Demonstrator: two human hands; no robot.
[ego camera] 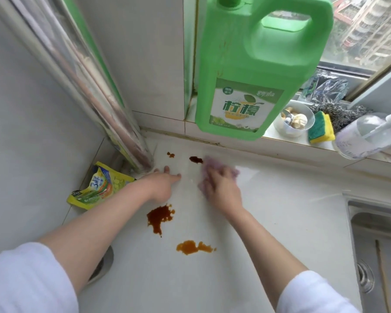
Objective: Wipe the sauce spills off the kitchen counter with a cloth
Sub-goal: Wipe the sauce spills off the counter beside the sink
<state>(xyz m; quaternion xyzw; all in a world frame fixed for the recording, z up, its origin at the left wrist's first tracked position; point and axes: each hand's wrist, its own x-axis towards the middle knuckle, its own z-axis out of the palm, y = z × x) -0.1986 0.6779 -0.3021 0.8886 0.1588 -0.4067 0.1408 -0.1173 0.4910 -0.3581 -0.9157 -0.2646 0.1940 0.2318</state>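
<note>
Four brown sauce spills (160,218) mark the white worktop (280,211): two small ones near the wall, two larger nearer me. The right hand (221,188) presses a crumpled pale purple cloth (207,168) beside the dark far spill, fingers curled over it. The left hand (161,182) lies flat, fingers spread. One green plastic detergent jug (253,71) reads "柠檬".

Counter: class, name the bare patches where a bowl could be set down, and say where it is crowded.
Bare counter lies between the right hand with its cloth and the sink, and also near the front edge below the orange spill. It is crowded at the back left: dark spills, the left hand, the yellow packet and the foil-wrapped pipe.
</note>
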